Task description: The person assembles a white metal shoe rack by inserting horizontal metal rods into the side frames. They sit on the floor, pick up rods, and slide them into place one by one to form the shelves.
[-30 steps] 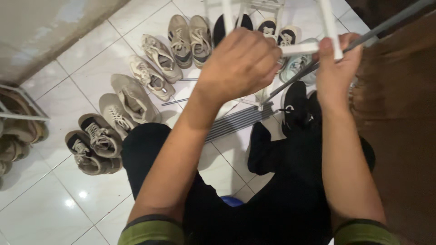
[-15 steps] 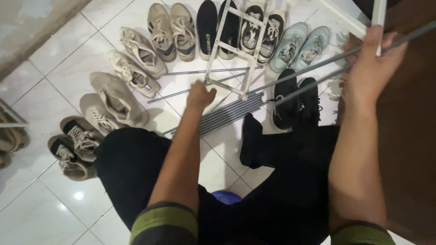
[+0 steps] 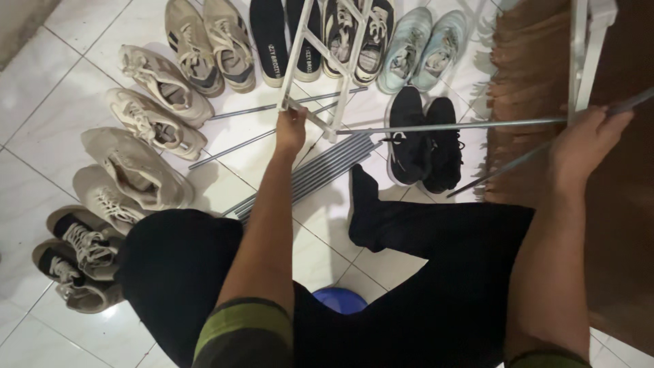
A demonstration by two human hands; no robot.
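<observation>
White plastic makes up the ladder-shaped side frame (image 3: 320,65) that the left hand (image 3: 291,131) grips at its lower corner, fingers wrapped tight around the bar, so the frame stands tilted on the pale tiled floor (image 3: 54,82) rather than lying flat. Its upper part leans over the dark slip-on pair (image 3: 286,41) and runs out of the top of the head view.

Across on the other side, the right hand (image 3: 587,140) is closed around the ends of 2 thin grey metal rods (image 3: 449,127), one running nearly level toward the white frame, the other slanting down over the brown mat (image 3: 528,88). A second white frame piece (image 3: 586,48) stands just above that hand; whether the rods are seated in it I cannot tell. Holding both ends this way looks like a means of keeping rods and frames lined up with each other.

Between the hands, a bundle of spare grey rods (image 3: 320,174) lies on the floor, touching nothing held, within easy reach of the left arm. 2 more loose rods (image 3: 272,109) lie near the beige shoes.

Shoes sit in an arc pushed outward: beige trainers (image 3: 146,123) to the left, pale blue ones (image 3: 422,51) at top, a black pair (image 3: 422,140) beside the person's black-socked foot (image 3: 364,211). A blue stool (image 3: 337,298) shows under the legs.
</observation>
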